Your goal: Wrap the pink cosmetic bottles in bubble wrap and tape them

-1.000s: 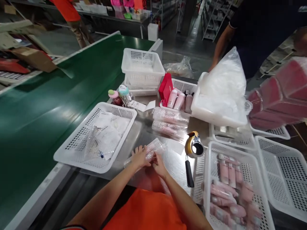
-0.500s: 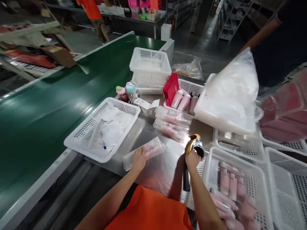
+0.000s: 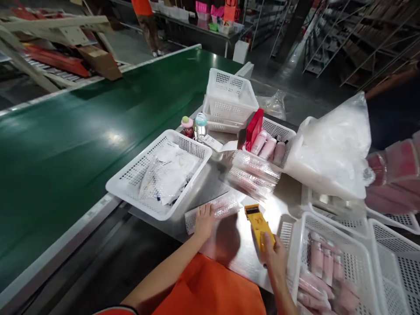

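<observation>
My left hand [image 3: 204,220] lies flat, fingers spread, on a bubble-wrapped pink item [image 3: 213,210] near the front edge of the steel table [image 3: 288,194]. My right hand [image 3: 273,253] is closed round the handle of a yellow tape dispenser [image 3: 257,223], whose head points toward the wrapped item, a short way to its right. Two more bubble-wrapped packs [image 3: 254,171] lie stacked behind it.
A white basket of plastic bags and papers [image 3: 157,173] sits left, by the green conveyor [image 3: 65,135]. Baskets with pink tubes [image 3: 323,262] and pink bottles [image 3: 277,131], stacked baskets [image 3: 229,98], a big plastic bag [image 3: 334,148], two small bottles [image 3: 194,126]. Another person's sleeve [image 3: 393,109] at right.
My right hand left the wrapped item, took the tape dispenser by its handle and lifted it toward the item. My left hand stayed pressing the item. The view swung left.
</observation>
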`<state>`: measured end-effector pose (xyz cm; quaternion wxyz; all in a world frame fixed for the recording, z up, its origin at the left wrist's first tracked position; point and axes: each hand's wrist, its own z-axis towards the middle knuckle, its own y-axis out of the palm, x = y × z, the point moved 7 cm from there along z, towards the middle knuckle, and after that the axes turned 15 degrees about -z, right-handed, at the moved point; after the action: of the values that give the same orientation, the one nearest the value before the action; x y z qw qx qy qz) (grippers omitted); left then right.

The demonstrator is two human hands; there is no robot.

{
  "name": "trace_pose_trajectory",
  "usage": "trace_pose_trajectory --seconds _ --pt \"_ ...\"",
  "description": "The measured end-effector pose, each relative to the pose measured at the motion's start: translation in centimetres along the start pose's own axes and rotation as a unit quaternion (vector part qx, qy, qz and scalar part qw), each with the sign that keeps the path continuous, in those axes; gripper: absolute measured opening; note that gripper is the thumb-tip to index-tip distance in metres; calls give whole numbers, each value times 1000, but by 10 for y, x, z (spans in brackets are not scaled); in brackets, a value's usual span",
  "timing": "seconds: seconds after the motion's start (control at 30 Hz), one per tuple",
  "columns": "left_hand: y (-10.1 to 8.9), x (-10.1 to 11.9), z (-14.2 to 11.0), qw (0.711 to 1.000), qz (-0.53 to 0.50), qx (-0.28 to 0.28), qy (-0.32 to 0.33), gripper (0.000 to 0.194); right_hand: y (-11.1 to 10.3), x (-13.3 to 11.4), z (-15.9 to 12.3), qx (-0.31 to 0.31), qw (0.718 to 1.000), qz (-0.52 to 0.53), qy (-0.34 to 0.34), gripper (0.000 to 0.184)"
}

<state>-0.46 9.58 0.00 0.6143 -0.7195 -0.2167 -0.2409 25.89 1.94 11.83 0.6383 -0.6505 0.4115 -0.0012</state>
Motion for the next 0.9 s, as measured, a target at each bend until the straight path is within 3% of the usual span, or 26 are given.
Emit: trace_pose_trajectory --seconds 0.1,0.2,0.3,0.47,0.63,0.73,0.83,0.9 --pt "4 -9 -2 995 -98 -16 7 56 40 -73 8 -70 996 -14 -59 59" --pt "7 -16 -1 986 -162 -25 -1 53 81 -142 25 -101 985 -86 -109 49" --pt "5 -19 -2 979 -203 -24 6 63 113 -177 40 -138 966 -190 -106 42" --pt "-2 -25 -1 962 -273 -10 -13 58 126 -173 44 -184 945 -253 -94 40" --pt "-13 -30 11 974 -223 13 -29 77 127 -165 44 -190 946 -253 -78 40" --pt "-17 -37 19 976 -214 -7 -48 87 131 -166 45 -189 949 -242 -67 41" --pt "-20 -40 28 975 -214 -32 -48 67 127 -157 37 -187 956 -218 -54 40" --pt "-22 -39 33 977 -207 -38 -41 47 118 -137 20 -185 961 -199 -44 40"
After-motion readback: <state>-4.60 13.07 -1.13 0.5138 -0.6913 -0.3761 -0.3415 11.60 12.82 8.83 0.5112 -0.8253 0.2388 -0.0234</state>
